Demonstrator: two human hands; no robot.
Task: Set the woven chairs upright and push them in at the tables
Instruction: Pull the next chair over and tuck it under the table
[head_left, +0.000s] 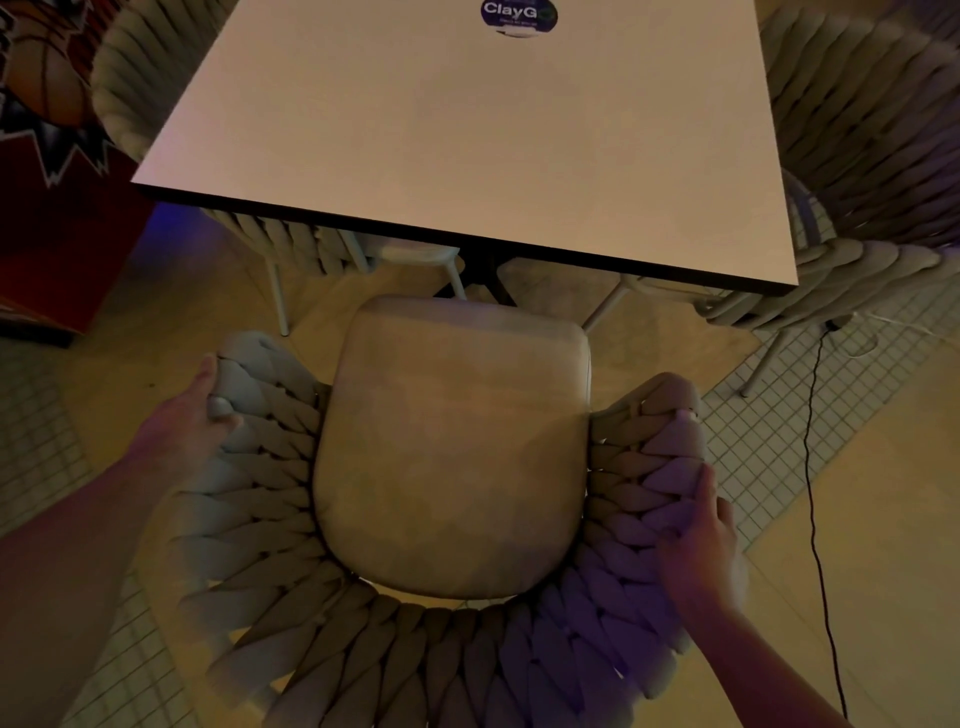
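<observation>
A woven chair (452, 452) with a beige seat cushion and thick braided rope arms stands upright right below me, facing the white square table (467, 135). The front edge of its seat sits just short of the table's near edge. My left hand (205, 402) grips the front end of the chair's left arm. My right hand (698, 535) holds the outer side of the right arm, farther back. Both forearms reach in from the bottom corners.
Another woven chair (862, 156) is tucked at the table's right side, and one (291, 244) at the left, partly under the top. A black cable (813, 467) runs across the tiled floor on the right. A red cabinet (57, 208) stands at the far left.
</observation>
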